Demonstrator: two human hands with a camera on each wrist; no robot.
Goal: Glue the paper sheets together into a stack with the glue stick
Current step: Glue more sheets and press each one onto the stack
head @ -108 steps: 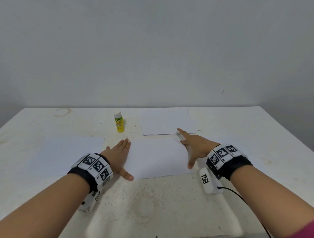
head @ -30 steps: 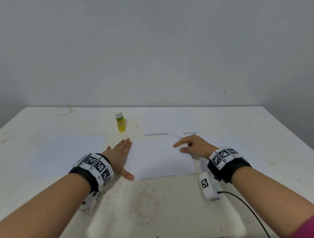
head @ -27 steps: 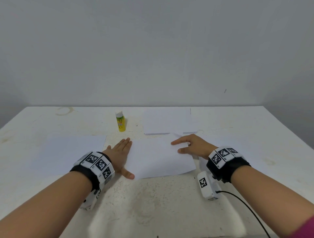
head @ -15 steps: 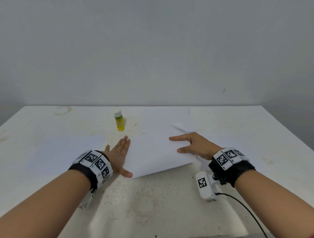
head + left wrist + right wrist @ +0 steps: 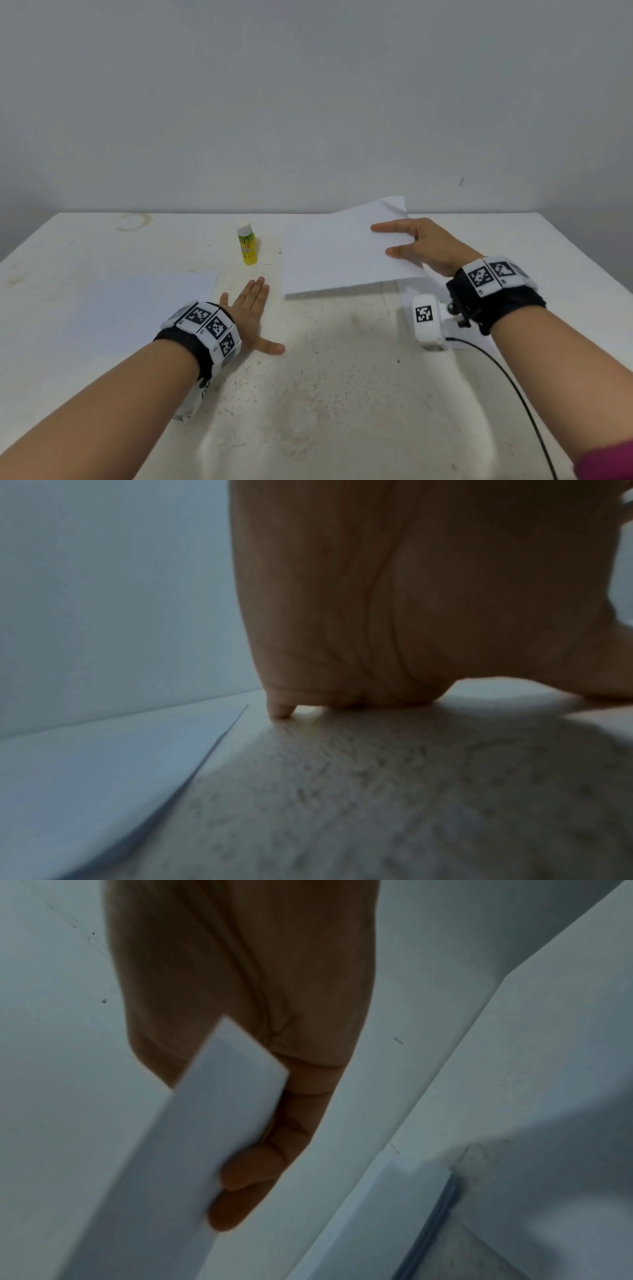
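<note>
My right hand [image 5: 382, 240] pinches the right edge of a white paper sheet [image 5: 335, 253] and holds it tilted above the back middle of the table. The right wrist view shows my fingers [image 5: 253, 1172] curled under that sheet [image 5: 171, 1150]. Flat on the bare tabletop lies my left hand [image 5: 253, 308], fingers straight, holding nothing. The yellow-green glue stick [image 5: 246, 247] stands capped at the back, left of the lifted sheet. A second sheet [image 5: 137, 308] lies flat to the left of my left hand. The lifted sheet hides the paper pile at the back.
The worn white table [image 5: 342, 411] ends at a grey wall. More paper [image 5: 406, 294] lies under my right wrist, seen as layered sheets [image 5: 548, 1069] in the right wrist view. A black cable [image 5: 513, 387] trails from the right wrist camera.
My right hand has lifted the middle sheet off the table and carried it up and toward the back right. My left hand stays flat where it was, the sheet gone from beside it.
</note>
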